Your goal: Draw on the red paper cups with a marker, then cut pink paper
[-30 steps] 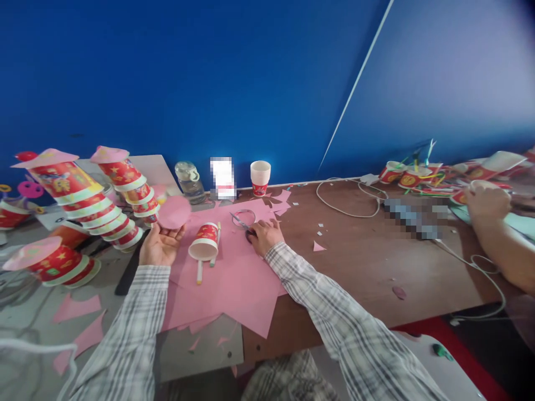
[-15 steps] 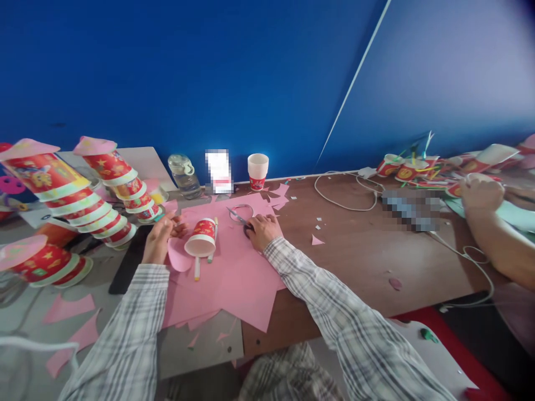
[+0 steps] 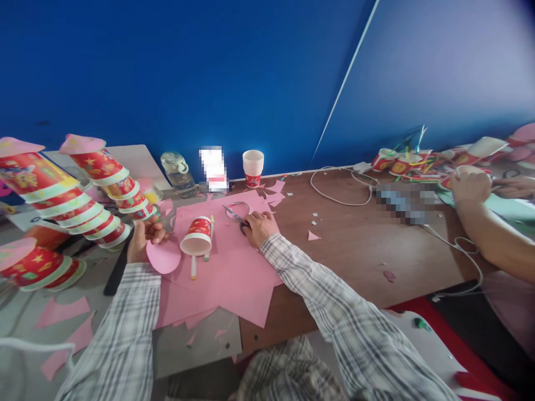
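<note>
A round piece of pink paper (image 3: pixel 163 257) is in my left hand (image 3: pixel 146 236), whose fingers are curled at its upper edge. Beside it a red paper cup (image 3: pixel 198 228) lies tipped over, its white mouth towards me. Two markers, one with a yellow end (image 3: pixel 193 268), lie under and beside the cup. My right hand (image 3: pixel 262 227) rests on the pink sheets (image 3: pixel 238 278), its fingers closed round the dark handles of the scissors (image 3: pixel 239 218). The blades point up and to the left, across a ring-shaped object that I cannot make out.
Stacks of red cups (image 3: pixel 79 209) with pink paper tops stand at left. A water bottle (image 3: pixel 179 174), a bright phone-like screen (image 3: pixel 213 169) and white-and-red cups (image 3: pixel 253 168) line the wall. At right are a cable (image 3: pixel 340 200) and another person's hand (image 3: pixel 471 186).
My left hand has moved left and drawn the pink paper circle away from the cup. The right hand stays on the scissors. The view has shifted slightly.
</note>
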The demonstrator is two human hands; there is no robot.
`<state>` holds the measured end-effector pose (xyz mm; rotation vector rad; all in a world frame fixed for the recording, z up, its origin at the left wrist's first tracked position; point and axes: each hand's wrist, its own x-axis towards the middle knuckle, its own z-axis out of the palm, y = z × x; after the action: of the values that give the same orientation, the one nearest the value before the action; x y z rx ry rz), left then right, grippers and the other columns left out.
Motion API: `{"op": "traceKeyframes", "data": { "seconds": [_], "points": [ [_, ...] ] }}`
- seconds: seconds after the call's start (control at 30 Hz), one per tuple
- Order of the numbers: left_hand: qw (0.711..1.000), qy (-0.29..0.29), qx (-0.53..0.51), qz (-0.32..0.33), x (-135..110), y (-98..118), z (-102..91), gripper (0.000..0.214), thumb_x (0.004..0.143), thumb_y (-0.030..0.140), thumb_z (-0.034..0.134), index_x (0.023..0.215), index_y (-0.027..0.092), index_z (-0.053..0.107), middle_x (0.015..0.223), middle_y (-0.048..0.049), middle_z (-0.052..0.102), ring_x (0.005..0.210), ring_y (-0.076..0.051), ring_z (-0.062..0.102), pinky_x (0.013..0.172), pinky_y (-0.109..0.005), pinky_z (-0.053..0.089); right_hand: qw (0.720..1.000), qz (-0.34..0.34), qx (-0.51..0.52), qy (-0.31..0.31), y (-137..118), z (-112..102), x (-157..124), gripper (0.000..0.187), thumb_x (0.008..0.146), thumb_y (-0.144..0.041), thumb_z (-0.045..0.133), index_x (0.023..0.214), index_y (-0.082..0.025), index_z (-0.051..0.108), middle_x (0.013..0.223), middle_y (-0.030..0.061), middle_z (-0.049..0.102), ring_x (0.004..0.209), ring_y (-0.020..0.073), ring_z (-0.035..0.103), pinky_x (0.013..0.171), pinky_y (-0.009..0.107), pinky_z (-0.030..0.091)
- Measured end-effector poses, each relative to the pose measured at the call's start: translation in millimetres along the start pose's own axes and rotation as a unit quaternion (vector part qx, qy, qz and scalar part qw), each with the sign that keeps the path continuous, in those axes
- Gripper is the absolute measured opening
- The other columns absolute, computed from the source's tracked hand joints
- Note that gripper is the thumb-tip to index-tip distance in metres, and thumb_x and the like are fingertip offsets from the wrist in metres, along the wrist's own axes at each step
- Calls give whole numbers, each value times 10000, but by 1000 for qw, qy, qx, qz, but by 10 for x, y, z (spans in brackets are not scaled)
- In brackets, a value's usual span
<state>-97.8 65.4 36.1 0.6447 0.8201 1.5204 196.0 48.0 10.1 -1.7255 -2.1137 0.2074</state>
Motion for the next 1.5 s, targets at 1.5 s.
{"op": "traceKeyframes", "data": {
  "seconds": [1.5],
  "points": [
    [958,69,274,48,-261,-84,366,173,496,124,606,663,155,572,466,60,431,466,-61,326,425,-197,255,974,-172,47,140,-250,38,-179,202,854,-272,404,954,-224,572,966,19,660,868,170,545,1044,386,226]
  ]
}}
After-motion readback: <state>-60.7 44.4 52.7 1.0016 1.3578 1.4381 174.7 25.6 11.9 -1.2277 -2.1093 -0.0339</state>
